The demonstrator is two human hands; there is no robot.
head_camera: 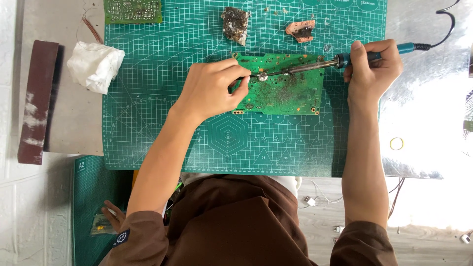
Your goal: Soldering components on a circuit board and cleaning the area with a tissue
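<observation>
Green board lay near the top middle of the mat, scorched dark at its centre. The left hand reached in from the board's left with a bent wrist, fingers pinched on a thin tool whose tip met a small silver part on the board. The right hand came from the board's right, forearm straight up the mat's edge, clenched round the blue handle of the iron; the metal shaft lay across the board's upper edge, its tip at that same silver part. Above the board sat a dark lump and a pinkish scrap. A second board rested at the mat's top left corner. Left of the mat, on the grey table, lay a white wad and a brown block. Right of the mat a shiny sheet carried a yellow ring. Below the mat's left corner lay a second mat.
</observation>
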